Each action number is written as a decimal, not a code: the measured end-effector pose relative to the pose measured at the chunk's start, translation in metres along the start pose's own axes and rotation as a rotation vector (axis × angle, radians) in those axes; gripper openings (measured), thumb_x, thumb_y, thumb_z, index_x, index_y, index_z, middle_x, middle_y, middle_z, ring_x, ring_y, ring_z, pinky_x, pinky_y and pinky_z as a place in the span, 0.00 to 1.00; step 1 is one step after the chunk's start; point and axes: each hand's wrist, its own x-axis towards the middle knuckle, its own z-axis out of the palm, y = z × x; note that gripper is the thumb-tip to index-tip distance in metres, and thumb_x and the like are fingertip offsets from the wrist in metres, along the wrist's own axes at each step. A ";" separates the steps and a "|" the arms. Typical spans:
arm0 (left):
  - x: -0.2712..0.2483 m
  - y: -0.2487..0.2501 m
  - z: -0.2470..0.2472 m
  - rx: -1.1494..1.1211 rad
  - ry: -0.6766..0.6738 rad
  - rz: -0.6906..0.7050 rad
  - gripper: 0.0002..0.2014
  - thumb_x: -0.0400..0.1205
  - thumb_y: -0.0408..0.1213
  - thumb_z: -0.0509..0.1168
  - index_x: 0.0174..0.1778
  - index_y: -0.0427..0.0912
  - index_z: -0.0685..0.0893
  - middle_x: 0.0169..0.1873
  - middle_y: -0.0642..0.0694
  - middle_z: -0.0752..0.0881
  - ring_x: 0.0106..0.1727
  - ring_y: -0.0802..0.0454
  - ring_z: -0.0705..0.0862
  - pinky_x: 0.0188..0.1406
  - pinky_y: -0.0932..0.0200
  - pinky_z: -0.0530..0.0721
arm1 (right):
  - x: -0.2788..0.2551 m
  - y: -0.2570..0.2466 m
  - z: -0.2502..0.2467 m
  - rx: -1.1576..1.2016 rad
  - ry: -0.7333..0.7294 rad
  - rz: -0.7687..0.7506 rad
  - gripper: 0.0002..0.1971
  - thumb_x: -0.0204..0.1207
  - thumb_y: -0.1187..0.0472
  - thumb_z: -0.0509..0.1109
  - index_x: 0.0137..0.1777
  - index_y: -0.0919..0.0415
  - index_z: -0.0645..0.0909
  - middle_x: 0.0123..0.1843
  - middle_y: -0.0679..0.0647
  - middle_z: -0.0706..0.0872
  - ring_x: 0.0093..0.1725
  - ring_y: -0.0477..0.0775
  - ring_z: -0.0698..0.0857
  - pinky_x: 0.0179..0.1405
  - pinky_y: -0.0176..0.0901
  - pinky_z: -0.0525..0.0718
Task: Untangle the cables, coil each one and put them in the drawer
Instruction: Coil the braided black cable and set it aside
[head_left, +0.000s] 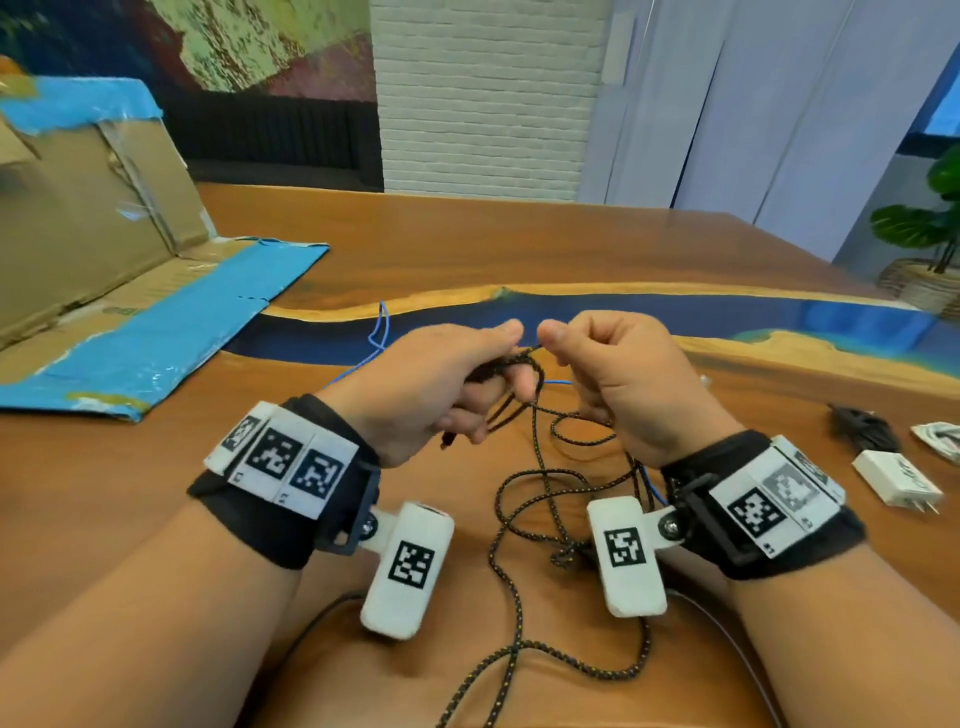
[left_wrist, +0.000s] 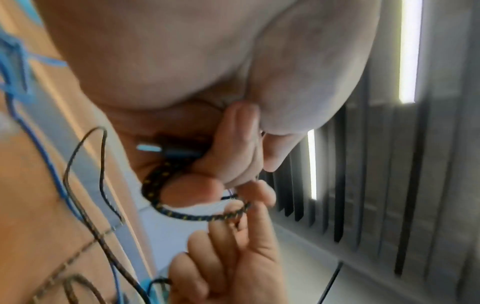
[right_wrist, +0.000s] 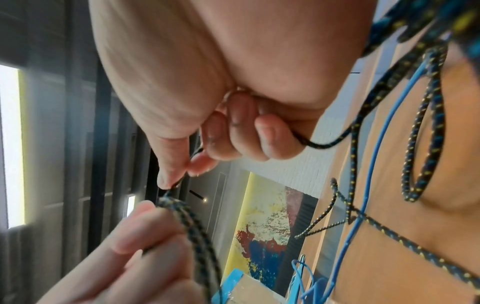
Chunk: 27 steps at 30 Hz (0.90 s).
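A black braided cable (head_left: 518, 613) flecked with yellow lies in loose loops on the wooden table (head_left: 571, 244) between my forearms. My left hand (head_left: 511, 358) holds several turns of it wound round the fingers, and the plug (left_wrist: 166, 151) sticks out under the palm. My right hand (head_left: 550, 343) pinches the same cable (right_wrist: 428, 144) between thumb and forefinger, right beside the left fingertips. A thin blue cable (head_left: 382, 322) runs under the hands and crosses the braided one (right_wrist: 374, 164). No drawer is visible.
An opened cardboard box (head_left: 78, 208) with a blue-taped flap (head_left: 156, 332) lies at the left. At the right edge sit a white charger (head_left: 896, 478), a black cable bundle (head_left: 862, 426) and a white bundle (head_left: 940, 436). A potted plant (head_left: 924, 234) stands beyond the table.
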 end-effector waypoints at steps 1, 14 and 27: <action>-0.001 0.001 0.000 -0.101 -0.008 0.021 0.21 0.92 0.46 0.53 0.40 0.40 0.83 0.25 0.47 0.56 0.20 0.52 0.56 0.30 0.57 0.73 | 0.002 0.001 -0.001 -0.014 0.028 -0.002 0.18 0.73 0.45 0.76 0.31 0.57 0.79 0.21 0.49 0.66 0.20 0.50 0.60 0.22 0.40 0.61; 0.008 0.007 -0.011 -0.319 0.418 0.269 0.13 0.92 0.27 0.53 0.71 0.41 0.73 0.47 0.41 0.90 0.51 0.48 0.92 0.60 0.57 0.87 | -0.013 -0.006 0.027 -0.443 -0.622 0.124 0.16 0.92 0.53 0.58 0.58 0.55 0.87 0.27 0.52 0.73 0.28 0.52 0.71 0.33 0.46 0.71; 0.016 0.004 -0.034 -0.811 0.516 0.349 0.09 0.92 0.31 0.53 0.63 0.32 0.76 0.46 0.41 0.93 0.49 0.50 0.93 0.55 0.57 0.90 | -0.009 -0.006 0.012 -0.660 -0.559 0.130 0.15 0.91 0.49 0.58 0.64 0.44 0.87 0.29 0.48 0.73 0.26 0.46 0.69 0.31 0.39 0.71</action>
